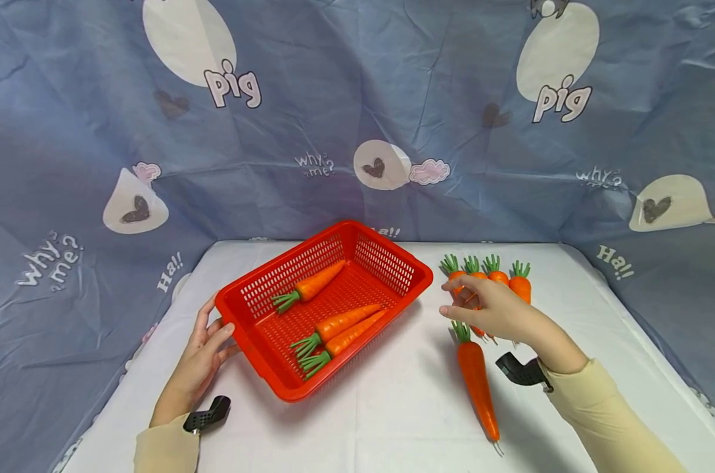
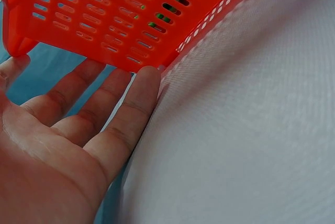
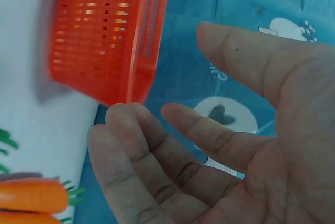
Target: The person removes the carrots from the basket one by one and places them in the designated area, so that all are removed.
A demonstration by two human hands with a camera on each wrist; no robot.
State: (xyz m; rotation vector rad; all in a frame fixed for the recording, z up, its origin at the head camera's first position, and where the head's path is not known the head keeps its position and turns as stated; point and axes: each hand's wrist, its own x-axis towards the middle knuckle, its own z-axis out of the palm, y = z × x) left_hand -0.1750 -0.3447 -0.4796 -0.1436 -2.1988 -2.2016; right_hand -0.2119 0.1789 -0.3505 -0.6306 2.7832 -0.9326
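Note:
My left hand (image 1: pixel 200 355) touches the left end of a red slotted plastic basket (image 1: pixel 263 368). In the left wrist view its fairly straight fingertips meet the edge of the basket wall (image 2: pixel 99 17). Three orange carrots with short green tops lie in the basket, one carrot (image 1: pixel 316 282) apart from the other two. My right hand (image 1: pixel 499 312) hovers right of the basket with loosely bent fingers and nothing in them. Under and behind it lies a row of several carrots (image 1: pixel 520 287), partly hidden by the hand. Nearer me, a single carrot (image 1: pixel 478 384) points its tip toward me.
A white cloth (image 1: pixel 393 420) covers the table. Blue printed fabric (image 1: pixel 310 98) hangs behind and along the sides. Each wrist carries a small black camera mount, such as the right mount (image 1: pixel 520 370).

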